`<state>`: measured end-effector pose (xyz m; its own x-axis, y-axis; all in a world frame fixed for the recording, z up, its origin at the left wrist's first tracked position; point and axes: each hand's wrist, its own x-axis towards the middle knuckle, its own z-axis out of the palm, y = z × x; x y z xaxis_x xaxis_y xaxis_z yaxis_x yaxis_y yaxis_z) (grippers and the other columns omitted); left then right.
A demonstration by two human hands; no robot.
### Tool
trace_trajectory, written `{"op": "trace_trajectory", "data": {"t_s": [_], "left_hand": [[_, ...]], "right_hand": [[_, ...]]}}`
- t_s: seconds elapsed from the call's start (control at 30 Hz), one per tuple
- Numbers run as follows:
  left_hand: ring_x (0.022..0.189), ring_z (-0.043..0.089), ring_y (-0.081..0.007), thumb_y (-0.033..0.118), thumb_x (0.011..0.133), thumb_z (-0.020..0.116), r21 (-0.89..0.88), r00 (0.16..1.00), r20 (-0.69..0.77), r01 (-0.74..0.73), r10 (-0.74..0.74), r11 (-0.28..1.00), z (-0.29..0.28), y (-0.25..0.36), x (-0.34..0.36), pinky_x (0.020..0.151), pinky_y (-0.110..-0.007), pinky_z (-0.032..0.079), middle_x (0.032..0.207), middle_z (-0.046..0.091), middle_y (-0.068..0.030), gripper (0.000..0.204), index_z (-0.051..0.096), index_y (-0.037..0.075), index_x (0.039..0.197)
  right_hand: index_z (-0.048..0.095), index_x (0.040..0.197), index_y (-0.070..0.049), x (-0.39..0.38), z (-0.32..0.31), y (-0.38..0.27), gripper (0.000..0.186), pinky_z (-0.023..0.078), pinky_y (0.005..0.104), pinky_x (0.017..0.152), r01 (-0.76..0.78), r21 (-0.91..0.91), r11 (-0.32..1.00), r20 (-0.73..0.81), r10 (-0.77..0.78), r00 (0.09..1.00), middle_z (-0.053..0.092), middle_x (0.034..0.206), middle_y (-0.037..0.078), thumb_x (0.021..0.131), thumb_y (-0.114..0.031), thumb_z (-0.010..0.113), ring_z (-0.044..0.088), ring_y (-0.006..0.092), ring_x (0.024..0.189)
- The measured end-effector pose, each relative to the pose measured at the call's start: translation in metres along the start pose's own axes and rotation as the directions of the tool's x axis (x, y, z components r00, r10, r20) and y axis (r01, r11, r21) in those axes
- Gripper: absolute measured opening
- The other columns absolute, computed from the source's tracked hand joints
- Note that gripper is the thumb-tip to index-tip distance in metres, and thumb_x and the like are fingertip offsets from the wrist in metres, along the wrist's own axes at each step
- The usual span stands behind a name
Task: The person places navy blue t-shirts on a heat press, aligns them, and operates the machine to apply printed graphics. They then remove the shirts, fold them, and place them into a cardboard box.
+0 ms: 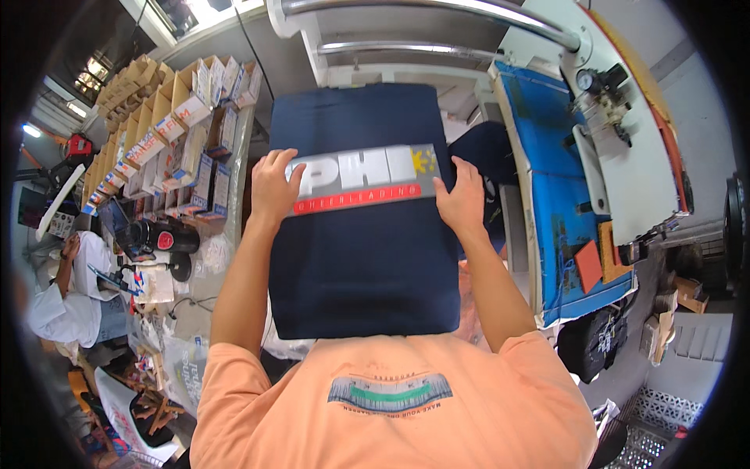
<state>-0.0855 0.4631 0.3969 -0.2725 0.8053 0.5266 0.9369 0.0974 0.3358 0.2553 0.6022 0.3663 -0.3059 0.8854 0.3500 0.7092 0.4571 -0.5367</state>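
Note:
A navy blue fabric piece (363, 270) lies flat over a rectangular platen in front of me. Across its upper half lies a transfer sheet (355, 178) with large white letters, a yellow emblem at the right and a red band below, slightly tilted up to the right. My left hand (273, 186) rests at the sheet's left end, fingers stretched forward and thumb apart. At the opposite side, my right hand (464, 197) lies by the fabric's right edge, its thumb near the sheet's right end and its fingers extended. Neither hand grips anything visibly.
Cardboard boxes (160, 133) of rolls fill the left side. A blue padded press bed (551, 180) stands to the right, with an orange pad (587, 267) on it and a pressure gauge (584, 80) above. Metal bars (437, 8) cross the far end. Another person (74, 305) sits at far left.

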Motion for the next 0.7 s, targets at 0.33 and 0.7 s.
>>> {"op": "trace_trajectory", "data": {"t_s": [0.33, 0.7], "left_hand": [[0.130, 0.049, -0.0344, 0.031, 0.093, 0.069, 0.102, 0.985, 0.158, 0.058, -0.073, 0.993, -0.007, 0.018, -0.113, 0.119, -0.063, 0.021, 0.133, 0.057, -0.0130, 0.051, 0.059, 0.002, 0.134], [0.121, 0.058, -0.0395, 0.034, 0.087, 0.075, -0.054, 0.882, -0.007, 0.470, -0.471, 0.881, 0.039, 0.002, -0.025, 0.106, -0.048, 0.044, 0.132, 0.061, -0.0203, 0.055, 0.061, 0.002, 0.128]], "right_hand": [[0.049, 0.148, -0.003, -0.071, 0.019, -0.024, 0.074, 0.017, 0.0602, 0.122, 0.137, -0.350, 0.927, 0.237, -0.053, 0.970, 0.040, 0.157, 0.018, 0.097, -0.057, 0.056, 0.027, 0.0402, 0.150], [0.069, 0.119, -0.004, -0.048, -0.003, -0.050, 0.049, 0.040, 0.0528, 0.109, 0.234, -0.182, 0.955, 0.086, -0.221, 0.971, 0.058, 0.134, 0.021, 0.087, -0.041, 0.074, 0.052, 0.0400, 0.128]]}}
